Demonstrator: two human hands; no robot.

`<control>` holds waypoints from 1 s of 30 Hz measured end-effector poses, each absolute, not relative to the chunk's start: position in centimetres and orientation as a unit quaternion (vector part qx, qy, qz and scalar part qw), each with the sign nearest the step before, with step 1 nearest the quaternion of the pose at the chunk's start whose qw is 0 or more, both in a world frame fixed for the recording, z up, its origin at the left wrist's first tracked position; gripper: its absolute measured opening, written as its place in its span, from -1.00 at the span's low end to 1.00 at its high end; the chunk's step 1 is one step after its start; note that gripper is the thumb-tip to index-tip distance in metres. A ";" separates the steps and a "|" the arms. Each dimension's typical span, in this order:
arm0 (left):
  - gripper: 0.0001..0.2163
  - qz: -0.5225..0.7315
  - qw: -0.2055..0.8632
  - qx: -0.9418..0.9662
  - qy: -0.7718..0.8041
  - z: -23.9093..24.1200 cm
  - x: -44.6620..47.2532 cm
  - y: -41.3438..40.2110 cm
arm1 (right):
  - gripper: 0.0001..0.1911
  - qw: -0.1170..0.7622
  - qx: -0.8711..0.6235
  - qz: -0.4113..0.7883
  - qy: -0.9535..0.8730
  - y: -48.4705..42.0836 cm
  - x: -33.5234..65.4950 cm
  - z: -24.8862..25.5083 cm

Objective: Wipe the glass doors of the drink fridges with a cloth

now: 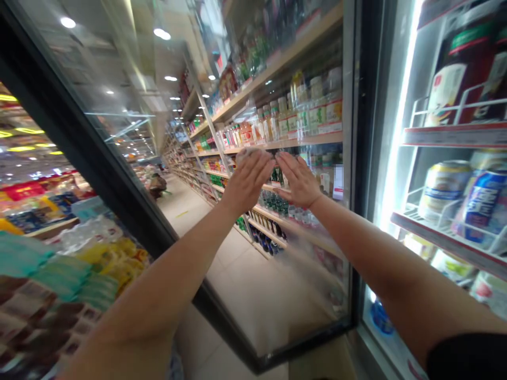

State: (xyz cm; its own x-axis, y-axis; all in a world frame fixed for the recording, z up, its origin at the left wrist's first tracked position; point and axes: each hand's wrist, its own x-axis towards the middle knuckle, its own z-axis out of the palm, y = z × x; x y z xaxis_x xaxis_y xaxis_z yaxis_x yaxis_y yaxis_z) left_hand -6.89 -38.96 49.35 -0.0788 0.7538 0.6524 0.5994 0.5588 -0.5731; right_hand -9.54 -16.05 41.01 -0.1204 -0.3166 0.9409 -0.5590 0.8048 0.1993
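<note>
My left hand (246, 179) and my right hand (298, 180) are both pressed flat, fingers stretched out, against the inside of a fridge's glass door (253, 295) that stands swung out into the aisle. The two hands lie side by side at about mid height of the pane, their fingertips nearly touching. Neither hand holds anything. Through the glass I see the shop aisle and shelves of bottles (301, 113).
On the right the lit fridge interior (455, 227) holds cans and dark bottles on wire racks. The door's black frame (83, 148) slants across the left. Behind it lie displays of packaged goods (71, 264). A person (157, 184) crouches far down the aisle.
</note>
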 end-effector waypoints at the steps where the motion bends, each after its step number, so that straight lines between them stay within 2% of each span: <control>1: -0.51 0.077 0.500 -0.478 -0.718 48.2 -6.9 -38.6 | -0.09 0.596 0.299 0.105 -0.738 -15.9 -9.5 41.0; 4: -0.56 0.050 0.518 -0.478 -0.708 46.5 -7.1 -37.6 | 0.04 0.597 0.313 0.102 -0.731 -15.6 -9.6 41.1; 6: -0.62 0.043 0.504 -0.469 -0.724 46.6 -7.0 -37.0 | 0.02 0.590 0.322 0.093 -0.734 -15.5 -9.6 41.1; 11: -0.70 0.076 0.439 -0.508 -0.737 49.5 -5.8 -38.5 | -0.36 0.584 0.328 0.063 -0.740 -15.3 -9.9 41.1; 14: -0.63 0.085 0.491 -0.448 -0.742 52.0 -4.9 -42.3 | -0.41 0.590 0.340 0.058 -0.730 -15.2 -10.2 40.9; 17: -0.48 0.036 0.572 -0.310 -0.759 53.5 -4.3 -45.7 | -0.45 0.590 0.347 0.073 -0.725 -15.2 -10.1 40.8; 20: -0.40 -0.005 0.568 -0.272 -0.777 53.7 -4.2 -47.0 | -0.47 0.600 0.342 0.092 -0.717 -15.7 -9.1 40.7; 25: -0.37 -0.043 0.552 -0.284 -0.783 53.2 -4.5 -46.5 | -0.44 0.597 0.318 0.103 -0.729 -17.2 -7.2 40.7; 30: -0.39 -0.018 0.563 -0.276 -0.779 53.2 -4.6 -46.5 | -0.50 0.568 0.408 0.071 -0.712 -18.6 -7.1 39.5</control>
